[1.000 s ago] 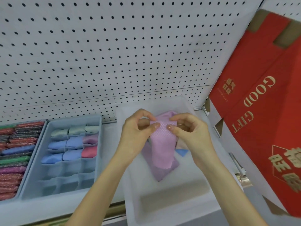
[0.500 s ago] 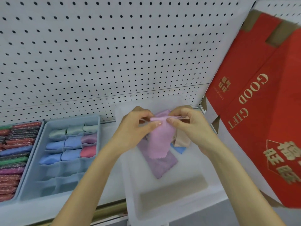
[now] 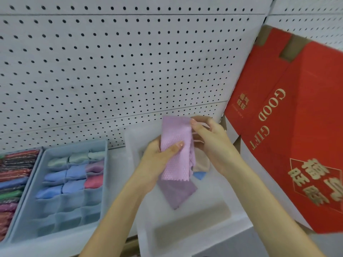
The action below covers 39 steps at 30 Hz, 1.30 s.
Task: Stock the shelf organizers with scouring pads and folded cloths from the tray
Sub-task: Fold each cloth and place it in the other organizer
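A pink textured cloth (image 3: 176, 151) hangs folded lengthwise above the white tray (image 3: 187, 238). My left hand (image 3: 157, 160) grips its middle, thumb across the front. My right hand (image 3: 209, 140) pinches its upper right edge. Under them in the tray lie a darker purple cloth (image 3: 176, 191), a beige cloth (image 3: 201, 162) and a blue cloth (image 3: 199, 175). The blue divided organizer (image 3: 55, 216) to the left holds folded cloths in its rear cells; its front cells show nothing inside. A second organizer (image 3: 39, 154) at the far left is packed with scouring pads (image 3: 13, 175).
A white pegboard (image 3: 120, 71) backs the shelf. A large red "GOOD GIFT" carton (image 3: 297, 130) leans at the right, close beside the tray. The shelf's front edge (image 3: 130, 242) runs just below the organizers.
The pink cloth went from a loose hanging sheet to a narrower fold; my left hand shifted from pinching its top to gripping its middle, and both hands rose a little.
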### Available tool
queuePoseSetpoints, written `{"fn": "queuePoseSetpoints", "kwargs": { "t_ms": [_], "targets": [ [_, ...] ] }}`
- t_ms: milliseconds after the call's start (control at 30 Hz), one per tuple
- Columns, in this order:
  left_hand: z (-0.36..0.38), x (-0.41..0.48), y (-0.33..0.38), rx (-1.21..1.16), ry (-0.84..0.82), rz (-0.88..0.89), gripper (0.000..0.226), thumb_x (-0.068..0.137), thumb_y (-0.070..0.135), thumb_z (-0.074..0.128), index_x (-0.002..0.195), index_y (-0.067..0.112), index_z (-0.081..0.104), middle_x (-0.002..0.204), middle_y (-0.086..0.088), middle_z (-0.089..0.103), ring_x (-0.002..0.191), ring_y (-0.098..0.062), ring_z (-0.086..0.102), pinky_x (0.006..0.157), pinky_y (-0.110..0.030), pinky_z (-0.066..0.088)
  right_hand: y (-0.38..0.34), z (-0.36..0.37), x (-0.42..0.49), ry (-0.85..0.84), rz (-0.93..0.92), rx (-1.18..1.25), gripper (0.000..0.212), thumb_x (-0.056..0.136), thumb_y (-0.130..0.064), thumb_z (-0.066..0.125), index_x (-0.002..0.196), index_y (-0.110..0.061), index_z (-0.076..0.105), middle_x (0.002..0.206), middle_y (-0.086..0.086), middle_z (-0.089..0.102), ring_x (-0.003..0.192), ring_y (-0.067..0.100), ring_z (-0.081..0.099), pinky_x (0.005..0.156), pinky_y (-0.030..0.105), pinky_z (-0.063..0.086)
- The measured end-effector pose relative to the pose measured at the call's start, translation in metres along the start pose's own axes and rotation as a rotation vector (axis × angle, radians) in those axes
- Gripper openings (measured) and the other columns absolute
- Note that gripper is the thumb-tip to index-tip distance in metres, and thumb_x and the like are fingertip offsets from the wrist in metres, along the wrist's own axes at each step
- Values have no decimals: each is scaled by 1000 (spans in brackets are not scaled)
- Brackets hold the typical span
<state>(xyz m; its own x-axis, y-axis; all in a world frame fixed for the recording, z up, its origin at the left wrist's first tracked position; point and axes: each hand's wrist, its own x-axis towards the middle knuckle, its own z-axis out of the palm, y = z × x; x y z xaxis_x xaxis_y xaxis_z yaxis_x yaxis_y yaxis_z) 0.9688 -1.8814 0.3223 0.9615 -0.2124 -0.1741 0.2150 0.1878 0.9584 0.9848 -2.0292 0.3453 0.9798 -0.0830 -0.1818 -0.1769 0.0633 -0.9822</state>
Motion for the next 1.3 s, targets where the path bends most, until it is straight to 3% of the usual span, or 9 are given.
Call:
{"fn": "queuePoseSetpoints", "kwargs": {
  "t_ms": [167, 300, 400, 533, 667, 800, 900, 1033, 1300],
  "targets": [
    [2, 5, -4, -47, 185, 7, 8, 88, 14, 65, 95, 12, 68, 90, -6, 74, 84, -26, 70, 81, -49, 57, 28, -7, -25, 104, -73, -122, 17, 87, -21, 66, 95, -8, 60, 88, 2, 62, 70, 9, 56, 57, 14, 46],
    [7, 3, -12, -113, 229, -21, 11, 91, 14, 61, 99, 10, 67, 92, -5, 74, 84, -23, 71, 76, -40, 58, 43, -4, -38, 59, -110, -115, 12, 82, -18, 70, 82, -8, 64, 74, 0, 62, 61, 8, 52, 60, 19, 46],
    [10, 2, -19, -131, 224, -49, 18, 93, 14, 57, 109, 7, 64, 102, -11, 73, 93, -30, 70, 82, -46, 57, 50, 0, -39, 72, -96, -190, 14, 78, -20, 75, 87, -13, 66, 77, -7, 64, 64, 1, 55, 64, 18, 48],
    [11, 3, -24, -83, 223, -39, 24, 93, 13, 58, 116, 8, 62, 107, -12, 71, 98, -30, 68, 88, -52, 54, 57, -1, -37, 80, -34, -178, 17, 76, -17, 77, 83, -11, 63, 75, -4, 65, 69, 7, 60, 69, 31, 54],
    [12, 3, -29, -90, 191, -49, 26, 92, 13, 59, 117, 11, 59, 109, -12, 70, 97, -28, 69, 85, -48, 56, 59, -3, -35, 48, 67, -124, 21, 77, -15, 76, 89, -3, 64, 76, 7, 65, 68, 12, 59, 56, 20, 49],
    [11, 1, -33, -189, 137, -92, 30, 92, 17, 58, 121, 12, 57, 111, -13, 70, 97, -29, 69, 75, -40, 59, 57, -8, -33, 3, 117, -93, 23, 80, -13, 73, 93, 4, 66, 91, 20, 67, 76, 17, 60, 58, 18, 50],
    [11, -1, -40, -202, 137, -114, 27, 92, 21, 58, 119, 17, 59, 111, -8, 70, 98, -26, 69, 79, -44, 58, 58, -9, -33, -10, 156, -93, 24, 81, -14, 72, 97, 2, 66, 96, 17, 69, 79, 17, 63, 58, 18, 50],
    [8, -3, -49, -218, 165, -134, 22, 94, 24, 55, 115, 20, 60, 109, -7, 71, 96, -25, 70, 78, -42, 58, 64, -10, -33, -56, 254, -128, 18, 81, -11, 73, 95, -2, 67, 81, 9, 70, 66, 10, 65, 56, 20, 52],
    [-4, 0, -57, -224, 141, -211, 42, 98, 41, 41, 129, 14, 54, 117, -10, 68, 107, -27, 66, 95, -49, 50, 60, -11, -26, -127, 239, -92, 12, 87, -9, 64, 95, -2, 70, 85, 9, 69, 74, 13, 63, 63, 21, 53]
  ]
}}
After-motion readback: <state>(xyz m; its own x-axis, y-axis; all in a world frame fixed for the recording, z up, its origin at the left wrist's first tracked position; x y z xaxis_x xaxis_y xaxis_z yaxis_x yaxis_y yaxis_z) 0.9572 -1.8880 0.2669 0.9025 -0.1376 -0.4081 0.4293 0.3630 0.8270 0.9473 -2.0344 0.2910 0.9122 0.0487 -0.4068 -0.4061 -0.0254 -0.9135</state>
